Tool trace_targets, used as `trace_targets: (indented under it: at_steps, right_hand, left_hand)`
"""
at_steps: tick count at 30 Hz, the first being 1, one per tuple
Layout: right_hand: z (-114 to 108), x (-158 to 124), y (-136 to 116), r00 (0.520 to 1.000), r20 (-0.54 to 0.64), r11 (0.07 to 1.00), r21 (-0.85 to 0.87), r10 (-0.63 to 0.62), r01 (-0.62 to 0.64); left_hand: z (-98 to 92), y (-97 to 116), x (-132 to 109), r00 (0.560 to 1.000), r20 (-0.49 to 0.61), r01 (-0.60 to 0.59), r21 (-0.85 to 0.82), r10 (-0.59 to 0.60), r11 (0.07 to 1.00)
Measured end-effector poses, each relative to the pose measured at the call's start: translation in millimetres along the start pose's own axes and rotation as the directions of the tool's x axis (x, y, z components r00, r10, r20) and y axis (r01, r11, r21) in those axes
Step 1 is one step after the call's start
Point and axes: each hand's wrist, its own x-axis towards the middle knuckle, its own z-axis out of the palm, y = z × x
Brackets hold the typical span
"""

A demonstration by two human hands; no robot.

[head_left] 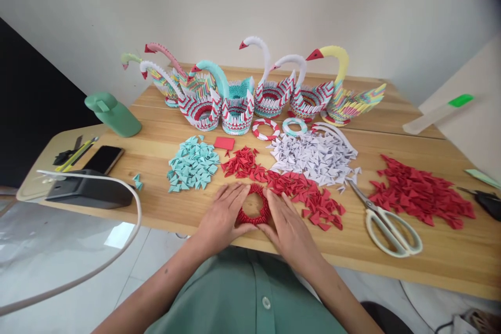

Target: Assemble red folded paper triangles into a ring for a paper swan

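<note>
Green shirt at the table edge, two hands around a red paper ring

The green shirt [235,297] is nearest, its lower part cut off by the frame. Just beyond it, on the near part of the wooden table [156,135], the left hand [224,213] and right hand [288,225] clasp the red paper ring [254,219] from opposite sides. On each, the fingers lie close together along the outer wall while the thumb reaches in at the near side, likely so that the folded pieces stay seated evenly. How hard they press cannot be told, and the hands hide the ring's flanks and the far fingertips' undersides.

To the right lie scissors [385,224], handles toward the person, probably for easy pickup; a black object [487,202] beyond is cut off by the frame.

Just past the hands, a middle red heap [289,185], turquoise heap [193,163] and white heap [313,159] seem grouped mostly by colour for quick choosing, though red and white meet. Single pieces blur together.

Farther back, finished-looking paper swans [238,115] line the far side, perhaps to leave working room; those at the back left overlap, partly hidden.
</note>
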Motion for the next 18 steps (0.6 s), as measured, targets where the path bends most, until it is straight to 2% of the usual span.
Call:
trace_targets:
  at_steps: [4,7,12,18]
  right_hand:
    - [-14,-3,-1,0.994,-0.102,0.999,0.031,0.035,-0.032]
    - [-25,-8,-2,0.981,-0.179,0.997,0.045,0.074,-0.067]
    - [-27,-22,-7,0.994,-0.105,0.999,0.027,0.040,-0.038]
    - [-24,-30,-6,0.997,-0.079,0.998,-0.064,-0.012,0.007]
  left_hand:
    - [-5.9,2,-1,0.997,-0.068,-0.024,-0.025,0.023,0.999]
    - [-14.8,12,-1,0.997,-0.074,-0.004,-0.025,0.002,1.000]
    - [-23.1,32,2,0.996,0.002,0.087,0.008,-0.087,0.996]
    - [-16.0,40,4,0.995,0.047,0.089,0.069,-0.092,0.994]
